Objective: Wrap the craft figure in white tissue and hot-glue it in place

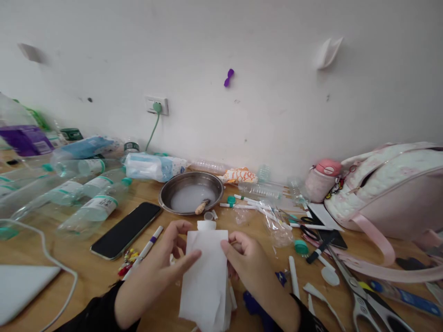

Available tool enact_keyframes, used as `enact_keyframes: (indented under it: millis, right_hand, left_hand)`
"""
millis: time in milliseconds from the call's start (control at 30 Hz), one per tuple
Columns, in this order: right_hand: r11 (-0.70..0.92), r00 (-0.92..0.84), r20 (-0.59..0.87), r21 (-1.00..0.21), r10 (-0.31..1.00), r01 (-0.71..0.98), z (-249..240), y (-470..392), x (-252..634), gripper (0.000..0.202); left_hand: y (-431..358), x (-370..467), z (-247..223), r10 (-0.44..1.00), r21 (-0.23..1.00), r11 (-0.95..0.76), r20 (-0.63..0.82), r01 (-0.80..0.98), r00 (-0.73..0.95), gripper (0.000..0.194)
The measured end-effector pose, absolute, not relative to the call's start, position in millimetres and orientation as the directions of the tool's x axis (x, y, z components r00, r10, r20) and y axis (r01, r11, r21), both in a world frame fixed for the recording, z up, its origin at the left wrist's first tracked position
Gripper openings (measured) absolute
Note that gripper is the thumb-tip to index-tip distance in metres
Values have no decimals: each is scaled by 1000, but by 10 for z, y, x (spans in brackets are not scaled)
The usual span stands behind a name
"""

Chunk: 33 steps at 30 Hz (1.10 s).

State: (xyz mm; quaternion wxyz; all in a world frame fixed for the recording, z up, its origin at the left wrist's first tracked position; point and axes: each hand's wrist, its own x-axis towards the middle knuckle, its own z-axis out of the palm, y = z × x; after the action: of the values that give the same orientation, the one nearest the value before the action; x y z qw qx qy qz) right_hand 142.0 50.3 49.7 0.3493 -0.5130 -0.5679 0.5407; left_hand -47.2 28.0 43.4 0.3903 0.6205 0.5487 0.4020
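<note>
A folded white paper sheet (205,276), perhaps tissue, hangs upright between my hands near the front of the table. My left hand (169,256) grips its left side, thumb across the front and fingers curled behind. On the right edge, my right hand (244,256) pinches the sheet between thumb and fingers. A short white cylindrical end (206,225) sticks up just behind the paper's top; what it belongs to is hidden. Beyond stands a metal basin (162,202) with cloudy whitish liquid, and a brown-tipped stick (201,206) leans inside it.
A black phone (126,230) and several plastic bottles (98,207) lie to the left. On the right are large scissors (360,299), white marker pens (294,276), a green cap (301,247), a pink-lidded cup (321,180) and a backpack (391,193). Behind rises a wall (277,92).
</note>
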Motion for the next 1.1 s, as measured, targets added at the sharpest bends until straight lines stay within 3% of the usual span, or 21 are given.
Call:
enact_keyframes:
  millis: [100,267,433,600,800,967,1100]
  right_hand:
    - [-108,-261,-145,-982,954,152,516,479,1434,22]
    - [-102,-280,-118,-992,953,72,588,465,1481,24]
    - [-90,-224,-88,-996,970,4,629,502,1518,24]
    - [-16,-232,6,-996,973,-90,711,395,1510,20]
    - [103,-337,105,-994,935,-24,851,208,1571,14]
    - [224,-220,200,-970,955,90,933,248,1700,13]
    - [216,-173,190,-965,967,151,920,268,1722,15]
  left_hand:
    - [284,-399,370,995,961,-65,43,269,85,48]
    - [325,-356,412,980,997,-36,23,65,196,19]
    - [384,-288,473,945,985,143,-107,-95,308,14]
    - [318,-156,439,867,895,333,-166,-298,470,34]
    - [184,-158,522,852,883,332,-129,-333,508,45]
    - [198,-218,529,898,915,256,-106,-312,427,29]
    - [204,-228,577,933,955,166,-71,-247,352,15]
